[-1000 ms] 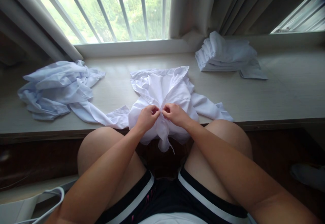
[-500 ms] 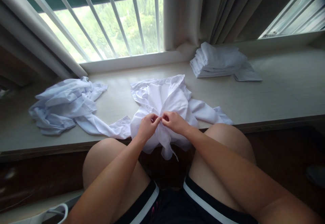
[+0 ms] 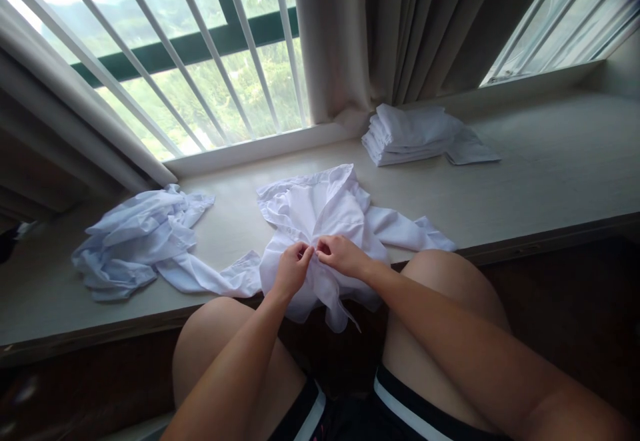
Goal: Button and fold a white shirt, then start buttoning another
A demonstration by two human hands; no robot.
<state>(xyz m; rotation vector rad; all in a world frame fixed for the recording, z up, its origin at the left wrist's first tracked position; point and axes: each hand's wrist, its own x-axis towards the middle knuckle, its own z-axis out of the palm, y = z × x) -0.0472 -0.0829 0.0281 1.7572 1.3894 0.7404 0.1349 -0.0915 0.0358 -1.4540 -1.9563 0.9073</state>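
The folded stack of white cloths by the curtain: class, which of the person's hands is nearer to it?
Right. The right hand lies nearer the folded stack; the left hand lies farther.

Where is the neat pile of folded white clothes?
The folded pile sits on the window ledge toward the right, just below the curtain and beyond the white shirt that both hands pinch.

White shirt (image 3: 320,217) on window ledge (image 3: 525,181), front pinched by left hand (image 3: 291,269) and right hand (image 3: 340,255); crumpled shirts (image 3: 135,244) left, folded stack (image 3: 407,134) right.
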